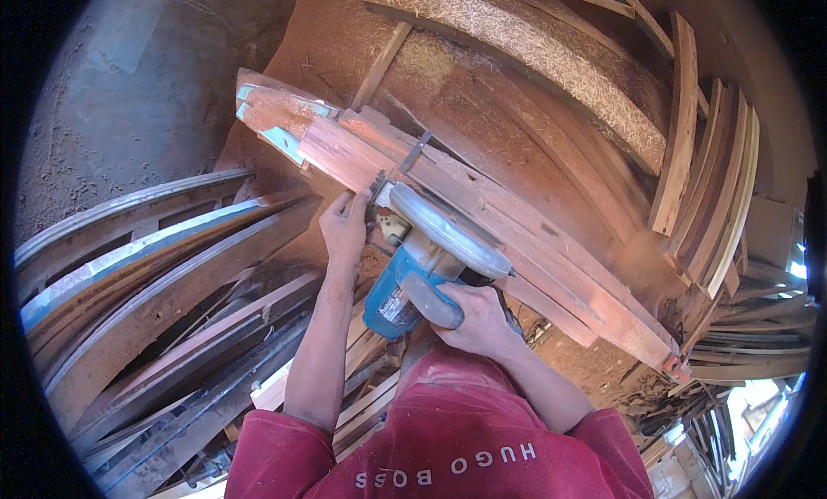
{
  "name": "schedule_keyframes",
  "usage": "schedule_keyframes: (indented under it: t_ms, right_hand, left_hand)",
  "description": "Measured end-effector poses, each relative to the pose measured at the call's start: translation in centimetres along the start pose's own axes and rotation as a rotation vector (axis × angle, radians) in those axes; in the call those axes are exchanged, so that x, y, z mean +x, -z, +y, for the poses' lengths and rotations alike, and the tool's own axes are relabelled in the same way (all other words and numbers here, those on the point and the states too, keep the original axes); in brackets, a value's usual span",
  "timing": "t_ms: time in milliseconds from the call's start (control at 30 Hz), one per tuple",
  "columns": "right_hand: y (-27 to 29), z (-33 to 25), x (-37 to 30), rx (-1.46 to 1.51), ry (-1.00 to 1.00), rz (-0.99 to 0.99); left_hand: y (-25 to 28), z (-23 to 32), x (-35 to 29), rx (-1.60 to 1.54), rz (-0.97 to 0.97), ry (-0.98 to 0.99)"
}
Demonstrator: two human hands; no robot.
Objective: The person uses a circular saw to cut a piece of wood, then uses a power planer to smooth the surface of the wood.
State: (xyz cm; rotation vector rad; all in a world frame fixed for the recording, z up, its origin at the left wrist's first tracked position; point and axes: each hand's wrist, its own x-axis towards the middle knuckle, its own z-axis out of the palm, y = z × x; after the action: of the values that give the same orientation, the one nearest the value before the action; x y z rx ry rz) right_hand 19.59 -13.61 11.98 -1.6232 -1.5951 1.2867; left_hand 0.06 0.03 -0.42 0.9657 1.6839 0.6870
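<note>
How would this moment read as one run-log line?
blue circular saw: over reddish board | right grip: holding saw | left grip: at saw's left end

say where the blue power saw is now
In the head view, the blue power saw is near the centre, at the near edge of the pinkish board, between the left hand and the right hand.

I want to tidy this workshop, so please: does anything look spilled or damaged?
Yes: loose, pale shavings lie spilled along the thick beam at upper right. Patchy blue paint at the left end of the timber under the circular saw looks worn.
</note>
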Motion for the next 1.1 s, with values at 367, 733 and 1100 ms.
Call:
schedule_keyframes:
  t_ms: [367,733,1100]
  right_hand:
    - [-0.9,-0.9,1.7,-0.01,0.006,0.036]
    - [-1.4,-1.7,3.2,-0.031,0.011,0.056]
    - [-2.3,-1.8,4.3,-0.026,-0.039,0.005]
  left_hand:
    - [1.1,0.7,1.5,-0.048,0.0,0.055]
    - [2.0,1.9,2.5,-0.02,0.018,0.027]
    - [3.3,3.3,3.6,-0.084,-0.02,0.093]
